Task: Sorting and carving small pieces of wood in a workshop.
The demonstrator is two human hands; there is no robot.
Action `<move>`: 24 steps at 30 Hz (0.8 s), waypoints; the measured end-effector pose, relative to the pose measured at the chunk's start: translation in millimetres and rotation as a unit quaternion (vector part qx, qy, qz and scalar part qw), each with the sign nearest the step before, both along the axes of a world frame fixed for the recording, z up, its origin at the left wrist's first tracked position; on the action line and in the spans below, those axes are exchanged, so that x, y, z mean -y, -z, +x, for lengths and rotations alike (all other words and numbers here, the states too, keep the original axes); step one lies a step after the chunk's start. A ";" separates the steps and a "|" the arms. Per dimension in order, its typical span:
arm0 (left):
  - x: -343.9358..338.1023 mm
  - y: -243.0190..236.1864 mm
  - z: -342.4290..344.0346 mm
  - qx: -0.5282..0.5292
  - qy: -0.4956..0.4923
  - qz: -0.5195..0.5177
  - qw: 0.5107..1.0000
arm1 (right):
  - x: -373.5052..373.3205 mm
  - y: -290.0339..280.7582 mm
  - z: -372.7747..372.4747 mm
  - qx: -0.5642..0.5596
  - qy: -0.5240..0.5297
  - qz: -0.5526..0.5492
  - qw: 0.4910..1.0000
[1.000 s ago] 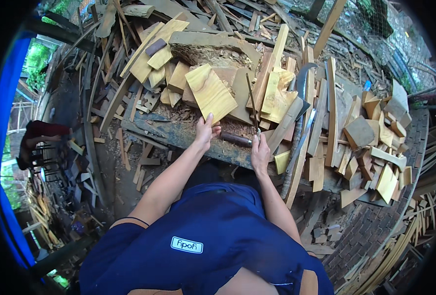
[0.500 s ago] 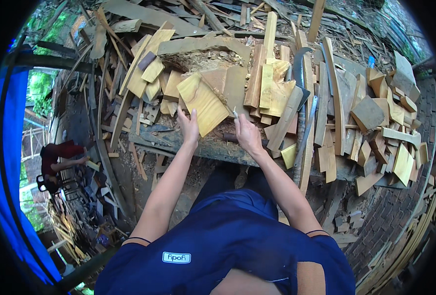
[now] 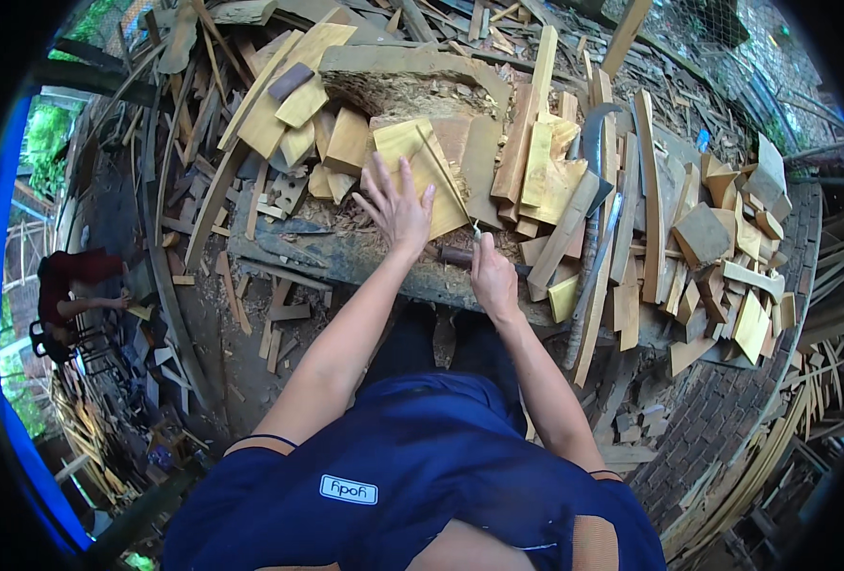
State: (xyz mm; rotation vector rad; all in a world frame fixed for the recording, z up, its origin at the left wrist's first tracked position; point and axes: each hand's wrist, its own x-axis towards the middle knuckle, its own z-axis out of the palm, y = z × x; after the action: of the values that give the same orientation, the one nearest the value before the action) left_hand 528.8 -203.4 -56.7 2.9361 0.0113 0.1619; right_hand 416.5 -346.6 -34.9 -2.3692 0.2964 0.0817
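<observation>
Two bare hands are busy with a flat, four-sided board [image 3: 439, 200] of yellow, smooth-faced wood, which lies at the middle of the cluttered table [image 3: 370, 279]. The left hand [image 3: 405, 224] lies over the board's lower left part with its fingers spread wide. The right hand [image 3: 495, 278] has its fingers curled together, pinching the pale end of a thin, dark rod-like tool [image 3: 447, 178] that runs diagonally over the board; whether its length touches the wood cannot be told. Just beside that hand lies a brown, rounded wooden handle [image 3: 455, 257].

Behind the board is a rough, hollowed log [image 3: 412, 65] with a crumbly inside. A curved metal blade [image 3: 593, 138] stands out among long planks to the right, near a heap of angular offcuts [image 3: 703, 238]. The table's front edge is grey and worn, strewn with shavings. Beyond are brick paving [image 3: 717, 419], a blue tarp [image 3: 13, 447] and, at left, another person [image 3: 70, 290] in dark red.
</observation>
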 end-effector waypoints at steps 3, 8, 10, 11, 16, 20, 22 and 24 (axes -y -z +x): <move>1.4 -14.5 9.6 -0.120 0.058 -0.003 0.991 | 6.4 1.7 4.8 -0.002 -0.001 0.025 1.000; 1.1 -27.8 15.8 -0.235 0.068 -0.011 0.970 | 18.7 19.9 16.6 0.040 -0.039 0.063 0.996; 1.9 -28.0 20.9 -0.256 0.079 0.011 0.963 | 20.7 29.3 20.1 0.009 -0.046 0.064 0.997; 0.9 -28.5 24.2 -0.256 0.093 0.025 0.962 | 21.2 33.1 21.0 0.027 -0.046 0.065 0.996; -0.6 -28.9 37.0 -0.301 0.133 0.058 0.942 | 23.1 35.0 13.4 0.058 -0.059 0.065 0.994; 0.5 -29.4 36.1 -0.304 0.123 0.051 0.943 | 29.4 26.3 -1.2 -0.005 -0.068 0.101 0.993; 1.3 -31.9 36.7 -0.314 0.125 0.050 0.940 | 32.0 25.1 -3.1 -0.003 -0.074 0.093 0.993; 2.0 -35.3 37.1 -0.312 0.121 0.043 0.941 | 32.8 27.7 0.5 -0.043 -0.095 0.071 0.992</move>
State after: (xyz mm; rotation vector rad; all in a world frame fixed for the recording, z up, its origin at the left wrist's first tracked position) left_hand 566.0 -205.3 -21.4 2.9010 -0.2650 -0.8199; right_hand 416.9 -379.4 -62.6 -2.2508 0.1010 0.2857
